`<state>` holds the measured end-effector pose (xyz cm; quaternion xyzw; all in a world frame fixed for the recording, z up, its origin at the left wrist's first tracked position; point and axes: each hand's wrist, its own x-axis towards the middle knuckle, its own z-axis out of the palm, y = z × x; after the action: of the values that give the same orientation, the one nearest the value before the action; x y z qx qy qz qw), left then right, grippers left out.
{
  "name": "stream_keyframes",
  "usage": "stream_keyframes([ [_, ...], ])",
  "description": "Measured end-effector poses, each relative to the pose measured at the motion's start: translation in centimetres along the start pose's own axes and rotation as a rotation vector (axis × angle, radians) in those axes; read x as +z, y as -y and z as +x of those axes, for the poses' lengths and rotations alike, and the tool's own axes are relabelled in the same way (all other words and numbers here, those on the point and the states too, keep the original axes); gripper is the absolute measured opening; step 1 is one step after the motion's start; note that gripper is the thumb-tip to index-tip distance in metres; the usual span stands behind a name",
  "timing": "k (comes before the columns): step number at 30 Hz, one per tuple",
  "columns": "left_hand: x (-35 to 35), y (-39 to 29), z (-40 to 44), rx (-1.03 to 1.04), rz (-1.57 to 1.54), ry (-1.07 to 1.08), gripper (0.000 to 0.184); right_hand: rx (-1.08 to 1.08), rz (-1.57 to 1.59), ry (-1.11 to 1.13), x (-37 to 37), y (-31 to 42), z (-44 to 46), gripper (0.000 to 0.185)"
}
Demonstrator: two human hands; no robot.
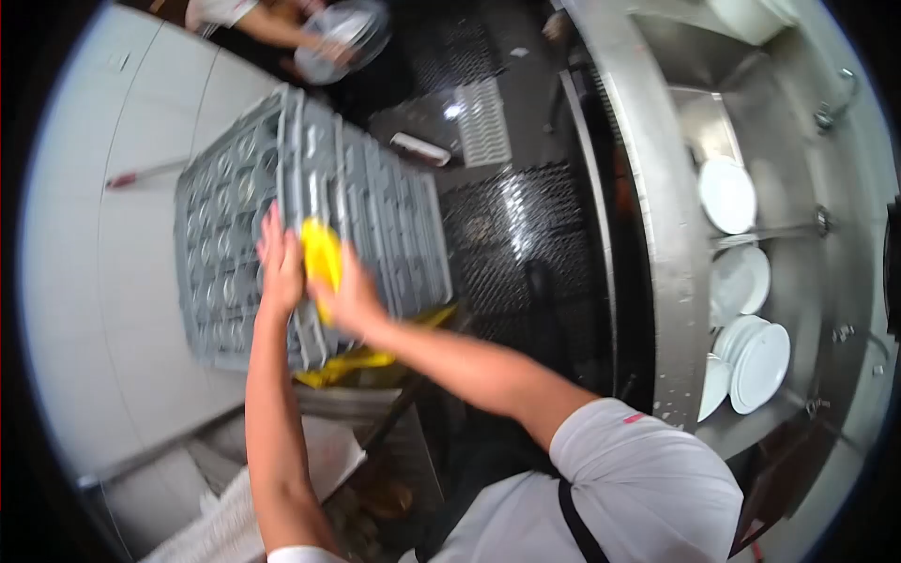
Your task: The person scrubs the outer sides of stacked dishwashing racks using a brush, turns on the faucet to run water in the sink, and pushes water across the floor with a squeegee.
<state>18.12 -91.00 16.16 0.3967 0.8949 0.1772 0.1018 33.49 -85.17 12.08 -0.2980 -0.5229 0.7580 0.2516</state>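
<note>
1. Head view: the right hand [351, 296] grips a blurred yellow item [322, 266], its thumb and fingers closed around it, against the ribbed side of the grey racks [371, 211].
2. The left hand [281, 263] lies just beside the yellow item, on the rack edge; its fingers are straight and close together.
3. Round, glass-like shapes show in the open face of the racks, and yellow material [349, 366] shows along their near end.
4. To the right of the racks, across the dark floor mat [516, 249], a metal sink [680, 272] holds white plates [758, 368].
5. Beyond the racks, another person's hand [336, 52] touches a clear tub [364, 28].
</note>
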Motion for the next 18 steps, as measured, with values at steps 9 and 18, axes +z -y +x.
stream_keyframes([
  [9,-2.2,-4.5,2.1,-0.028,0.66,0.059,0.078,0.147,-0.204,-0.147,-8.0,-1.4,8.9,0.057],
  [18,-1.3,-7.1,8.6,-0.152,0.452,-0.059,0.1,-0.568,-0.913,-0.677,-41.8,34.3,36.7,0.078],
])
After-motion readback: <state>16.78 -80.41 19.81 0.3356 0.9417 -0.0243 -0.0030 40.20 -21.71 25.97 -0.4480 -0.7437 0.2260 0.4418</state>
